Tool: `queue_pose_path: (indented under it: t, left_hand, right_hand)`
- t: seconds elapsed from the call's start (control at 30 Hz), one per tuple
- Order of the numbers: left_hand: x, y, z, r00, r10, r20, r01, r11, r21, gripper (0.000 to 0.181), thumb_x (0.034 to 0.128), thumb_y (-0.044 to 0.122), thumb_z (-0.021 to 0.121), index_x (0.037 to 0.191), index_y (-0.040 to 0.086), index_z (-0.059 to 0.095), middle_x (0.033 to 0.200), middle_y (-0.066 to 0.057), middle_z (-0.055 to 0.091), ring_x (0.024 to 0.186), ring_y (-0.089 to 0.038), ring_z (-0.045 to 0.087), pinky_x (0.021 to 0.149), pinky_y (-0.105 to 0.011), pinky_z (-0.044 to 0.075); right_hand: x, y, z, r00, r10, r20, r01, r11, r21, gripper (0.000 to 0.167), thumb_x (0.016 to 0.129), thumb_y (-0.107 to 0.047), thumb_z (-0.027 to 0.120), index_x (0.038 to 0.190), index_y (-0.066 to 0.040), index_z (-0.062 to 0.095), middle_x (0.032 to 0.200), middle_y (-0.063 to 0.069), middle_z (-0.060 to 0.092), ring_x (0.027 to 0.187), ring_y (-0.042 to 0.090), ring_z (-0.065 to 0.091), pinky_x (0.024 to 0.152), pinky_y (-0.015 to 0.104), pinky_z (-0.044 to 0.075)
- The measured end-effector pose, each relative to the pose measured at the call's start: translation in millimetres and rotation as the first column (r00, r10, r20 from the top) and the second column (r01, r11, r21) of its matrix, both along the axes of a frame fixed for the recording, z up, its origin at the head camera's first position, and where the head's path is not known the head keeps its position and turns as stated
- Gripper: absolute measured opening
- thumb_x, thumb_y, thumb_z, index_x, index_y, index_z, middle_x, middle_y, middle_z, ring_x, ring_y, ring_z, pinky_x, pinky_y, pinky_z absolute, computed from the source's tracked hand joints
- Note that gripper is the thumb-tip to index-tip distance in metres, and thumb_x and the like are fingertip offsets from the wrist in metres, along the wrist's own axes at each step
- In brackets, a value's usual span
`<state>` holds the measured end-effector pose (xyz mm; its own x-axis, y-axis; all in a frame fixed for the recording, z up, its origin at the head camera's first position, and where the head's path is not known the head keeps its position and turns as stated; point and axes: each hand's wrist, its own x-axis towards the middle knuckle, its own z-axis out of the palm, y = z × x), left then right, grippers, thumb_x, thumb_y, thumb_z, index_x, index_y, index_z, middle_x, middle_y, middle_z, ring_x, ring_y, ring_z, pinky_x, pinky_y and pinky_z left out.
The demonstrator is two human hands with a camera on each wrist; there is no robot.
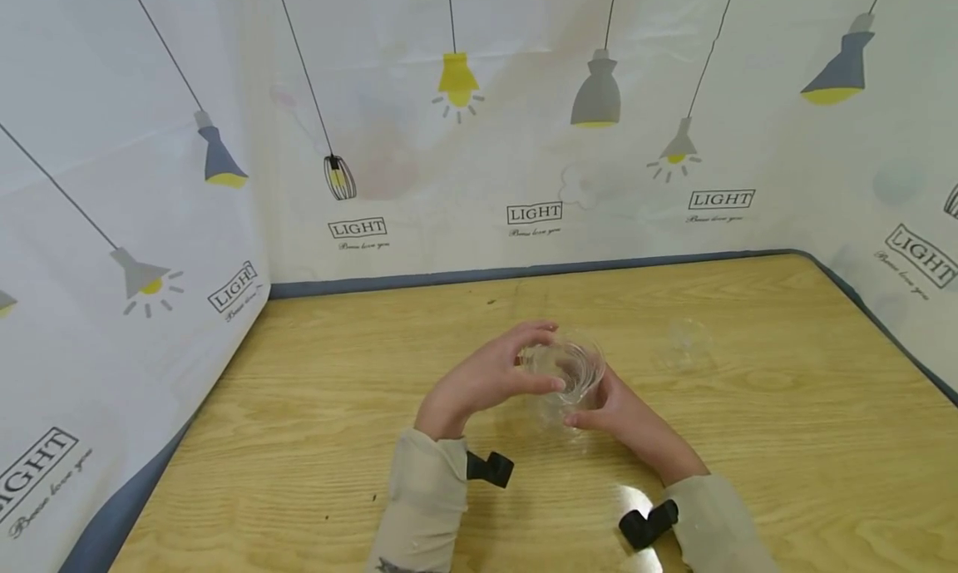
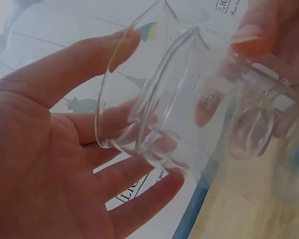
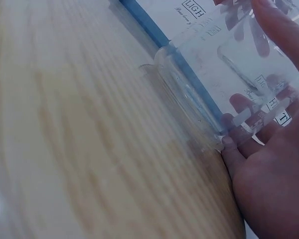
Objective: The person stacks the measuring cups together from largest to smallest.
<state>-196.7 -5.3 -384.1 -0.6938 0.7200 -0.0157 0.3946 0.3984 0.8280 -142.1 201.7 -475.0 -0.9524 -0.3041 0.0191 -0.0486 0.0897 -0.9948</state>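
Clear glass beakers, one set inside another, stand between both hands over the middle of the table. In the left wrist view, two rims with pouring spouts lie close together. My left hand holds the upper beaker near its rim, thumb on one side and fingers on the other. Lower down, my right hand grips the outer beaker, which has white printed marks. The right wrist view shows the glass base close to the tabletop; whether it touches is hard to tell.
Another clear glass vessel, faint against the wood, stands to the right on the wooden table. A white wall covering printed with lamps encloses the back and sides. Black wrist mounts project from both cuffs.
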Motion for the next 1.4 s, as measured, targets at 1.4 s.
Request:
queue_pose_path:
  t: [1.4]
  left_hand:
    - [3.6, -2.9, 1.0, 1.000, -0.006, -0.030, 0.002, 0.989, -0.148, 0.065, 0.0782, 0.057, 0.056, 0.134, 0.025, 0.041, 0.140, 0.017, 0.026, 0.130, -0.011, 0.022, 0.100, -0.040, 0.028]
  right_hand:
    - [-2.0, 1.1, -3.1, 0.999, 0.030, -0.022, -0.030, 0.999, -0.021, 0.082, 0.078, -0.007, 0.068, 0.139, -0.029, 0.019, 0.141, 0.002, 0.029, 0.129, 0.021, 0.026, 0.102, 0.048, 0.019]
